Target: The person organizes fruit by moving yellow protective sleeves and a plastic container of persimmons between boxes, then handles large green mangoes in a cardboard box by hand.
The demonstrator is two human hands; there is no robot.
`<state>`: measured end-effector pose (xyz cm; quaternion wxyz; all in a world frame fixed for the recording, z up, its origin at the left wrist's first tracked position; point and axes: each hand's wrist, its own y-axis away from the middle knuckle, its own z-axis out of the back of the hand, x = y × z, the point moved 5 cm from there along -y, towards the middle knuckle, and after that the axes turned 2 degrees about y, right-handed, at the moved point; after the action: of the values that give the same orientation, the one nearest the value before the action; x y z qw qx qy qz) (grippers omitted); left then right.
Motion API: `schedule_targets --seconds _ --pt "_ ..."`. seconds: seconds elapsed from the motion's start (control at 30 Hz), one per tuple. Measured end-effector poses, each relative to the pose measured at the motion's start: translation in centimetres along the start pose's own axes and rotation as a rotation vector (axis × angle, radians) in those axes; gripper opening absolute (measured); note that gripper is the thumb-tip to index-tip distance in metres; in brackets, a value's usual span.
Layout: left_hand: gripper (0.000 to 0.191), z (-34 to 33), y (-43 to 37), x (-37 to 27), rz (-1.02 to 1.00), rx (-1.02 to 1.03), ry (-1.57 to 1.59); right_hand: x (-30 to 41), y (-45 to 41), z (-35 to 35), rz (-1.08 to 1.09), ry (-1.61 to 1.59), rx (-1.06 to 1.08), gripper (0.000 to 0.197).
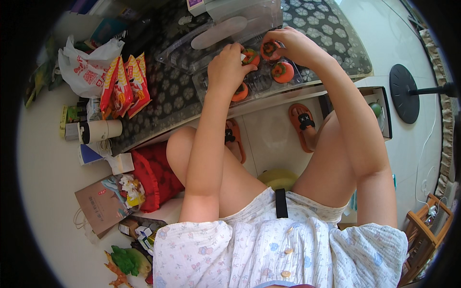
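Note:
Several orange persimmons with green calyxes sit in a clear plastic tray (259, 81) near the edge of a patterned table. My left hand (228, 66) is curled at one persimmon (251, 57), its thumb on the fruit's near side; a small white bit shows by its fingers. My right hand (286, 43) has its fingers around the top of another persimmon (270, 50). Just below it lies a third persimmon (282, 72), touched by neither hand. A further persimmon (240, 92) is partly hidden by my left wrist. The tray's clear lid (187, 48) stands folded back behind.
Red snack packets (126, 84), a white plastic bag (81, 68) and a cream tumbler (104, 130) are on the left of the table. Below the table edge are my slippered feet, an open box (386, 113) at the right and a black round stand base (404, 93).

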<state>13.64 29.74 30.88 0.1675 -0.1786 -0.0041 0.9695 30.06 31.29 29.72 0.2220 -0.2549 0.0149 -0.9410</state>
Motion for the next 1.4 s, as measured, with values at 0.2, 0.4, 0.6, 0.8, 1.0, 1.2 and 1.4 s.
schedule_targets --seconds 0.2,0.4,0.6,0.8,1.0,1.2,1.4 --pt "0.050 -0.1 0.1 -0.5 0.031 -0.008 -0.015 -0.5 0.0 -0.1 -0.031 0.025 -0.050 0.037" --pt "0.048 0.0 0.3 -0.3 0.023 -0.041 0.001 -0.1 0.1 -0.1 0.030 0.042 -0.095 0.039" --pt "0.046 -0.7 0.1 -0.3 -0.039 -0.104 -0.011 -0.2 -0.3 -0.1 -0.088 0.006 0.024 0.041" --pt "0.045 2.0 1.4 0.0 0.000 -0.222 0.122 0.1 0.2 0.6 -0.038 -0.085 -0.001 0.038" --pt "0.035 8.8 3.9 4.9 0.146 -0.514 0.321 0.1 0.9 4.6 -0.019 -0.070 -0.294 0.021" --pt "0.035 8.9 5.7 8.2 0.361 -0.360 0.307 -0.3 0.9 5.1 -0.115 -0.101 -0.458 0.028" --pt "0.042 5.7 7.3 6.3 0.115 0.037 0.212 0.4 1.2 5.5 -0.185 -0.131 -0.507 0.049"
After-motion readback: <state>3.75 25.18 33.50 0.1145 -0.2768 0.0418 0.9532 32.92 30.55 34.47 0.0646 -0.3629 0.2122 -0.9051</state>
